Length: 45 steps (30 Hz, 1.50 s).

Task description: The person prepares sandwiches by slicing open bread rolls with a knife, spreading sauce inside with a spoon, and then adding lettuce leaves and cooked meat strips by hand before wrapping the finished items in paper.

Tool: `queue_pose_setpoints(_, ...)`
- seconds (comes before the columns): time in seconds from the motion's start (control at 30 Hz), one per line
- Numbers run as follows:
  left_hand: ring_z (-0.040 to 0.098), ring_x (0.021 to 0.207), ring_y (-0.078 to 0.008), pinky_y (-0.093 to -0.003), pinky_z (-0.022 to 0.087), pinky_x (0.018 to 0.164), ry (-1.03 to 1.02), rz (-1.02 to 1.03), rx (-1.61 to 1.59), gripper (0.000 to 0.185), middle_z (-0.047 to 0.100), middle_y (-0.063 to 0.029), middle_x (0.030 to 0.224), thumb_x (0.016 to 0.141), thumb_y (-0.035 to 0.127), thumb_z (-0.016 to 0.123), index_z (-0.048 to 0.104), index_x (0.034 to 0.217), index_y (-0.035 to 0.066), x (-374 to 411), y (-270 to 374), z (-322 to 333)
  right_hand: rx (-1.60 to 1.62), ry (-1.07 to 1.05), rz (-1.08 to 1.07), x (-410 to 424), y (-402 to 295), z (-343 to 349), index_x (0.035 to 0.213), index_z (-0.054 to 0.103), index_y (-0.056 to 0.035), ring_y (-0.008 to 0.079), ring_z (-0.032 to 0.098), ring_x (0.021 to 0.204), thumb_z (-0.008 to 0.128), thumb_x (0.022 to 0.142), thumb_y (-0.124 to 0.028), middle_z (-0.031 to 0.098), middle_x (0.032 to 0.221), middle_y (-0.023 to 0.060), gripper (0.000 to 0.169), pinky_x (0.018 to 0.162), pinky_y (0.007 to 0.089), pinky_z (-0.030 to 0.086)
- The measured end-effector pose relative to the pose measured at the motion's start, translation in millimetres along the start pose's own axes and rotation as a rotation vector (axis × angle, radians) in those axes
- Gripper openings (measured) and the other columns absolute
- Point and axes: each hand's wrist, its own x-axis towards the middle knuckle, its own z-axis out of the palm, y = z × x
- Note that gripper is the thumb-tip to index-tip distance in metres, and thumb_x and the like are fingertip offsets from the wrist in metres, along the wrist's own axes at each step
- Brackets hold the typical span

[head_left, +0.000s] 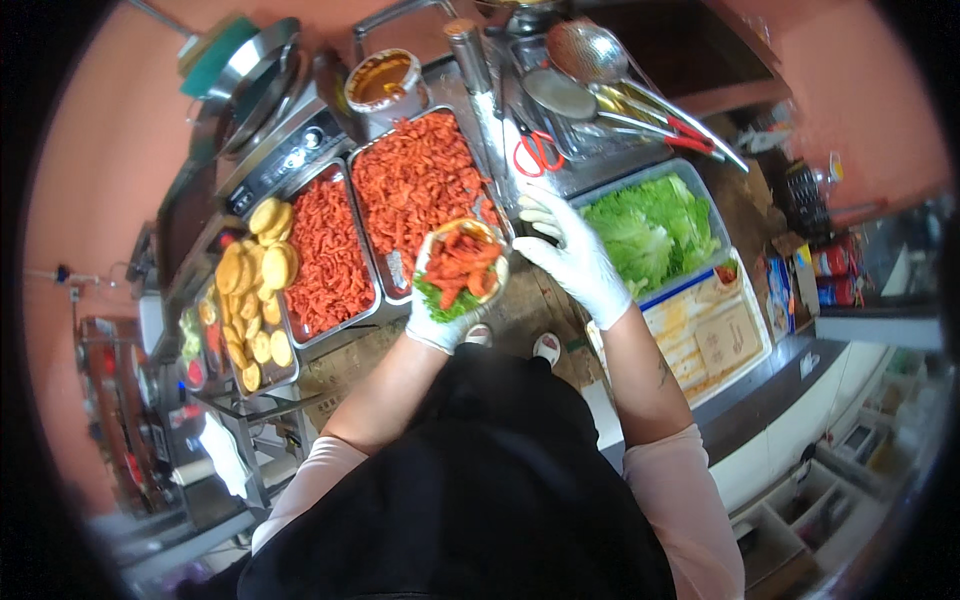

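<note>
My left hand (439, 326), in a white glove, holds an opened bread bun (501, 277) filled with red sauced meat strips (459, 259) and a green lettuce leaf (448, 307). The bun is above the near edge of a metal tray of red meat (420, 180). My right hand (574, 259), also gloved in white, is just right of the bun with its fingers apart and nothing in them. Close to its right side is a plastic tub of lettuce leaves (652, 229).
A second metal tray of meat (326, 255) and a tray of round breads (259, 300) lie left. Behind are a sauce bucket (384, 82), red-handled scissors (537, 154) and a perforated ladle (587, 52). A stained white box (705, 330) is at right.
</note>
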Motion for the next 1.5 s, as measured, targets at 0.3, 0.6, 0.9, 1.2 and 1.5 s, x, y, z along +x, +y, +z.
queue_pose_setpoints(0.3,0.058,0.126,-0.0349,-0.0583,0.047,0.105,-0.170,-0.023,0.017,0.054,0.060,-0.0126,0.140,0.104,0.054,0.046,0.057,0.138,0.014,38,17,-42,-0.021,-0.386,0.101,70,6,58,0.118,0.072,0.0011,0.0150,0.069,0.105,0.074,0.095,-0.017,0.075,0.115,0.0083,0.030,0.095,0.0302,0.053)
queue_pose_setpoints(0.6,0.057,0.130,-0.0320,-0.0607,0.041,0.111,-0.099,-0.027,0.060,0.054,0.061,-0.0113,0.140,0.103,0.057,0.051,0.060,0.136,0.015,49,83,-6,0.100,0.192,0.106,94,38,111,0.121,0.070,0.0034,0.0147,0.068,0.106,0.067,0.100,-0.010,0.073,0.116,0.0096,0.025,0.094,0.0282,0.053)
queue_pose_setpoints(0.9,0.062,0.120,-0.0291,-0.0448,0.050,0.104,-0.104,-0.076,0.034,0.044,0.064,-0.0126,0.130,0.105,0.046,0.055,0.060,0.134,0.013,88,120,-32,-0.145,0.036,0.176,120,50,151,0.145,0.052,0.0002,0.0176,0.055,0.132,0.075,0.090,-0.003,0.059,0.143,0.0124,0.060,0.111,0.0320,0.044)
queue_pose_setpoints(1.2,0.064,0.113,-0.0217,-0.0367,0.051,0.103,0.046,-0.176,0.130,0.035,0.067,-0.0075,0.120,0.107,0.038,0.055,0.062,0.127,0.010,117,73,-34,-0.112,0.465,0.203,85,92,128,0.129,0.067,-0.0010,0.0196,0.066,0.120,0.067,0.089,0.007,0.068,0.130,0.0128,0.040,0.103,0.0305,0.051)
queue_pose_setpoints(1.5,0.064,0.111,-0.0201,-0.0366,0.052,0.099,-0.059,-0.411,0.344,0.032,0.067,-0.0042,0.117,0.107,0.038,0.056,0.061,0.127,0.013,117,-15,-26,0.025,0.689,0.208,12,76,66,0.131,0.067,-0.0017,0.0190,0.064,0.121,0.066,0.097,-0.009,0.068,0.133,0.0117,0.035,0.106,0.0303,0.047)
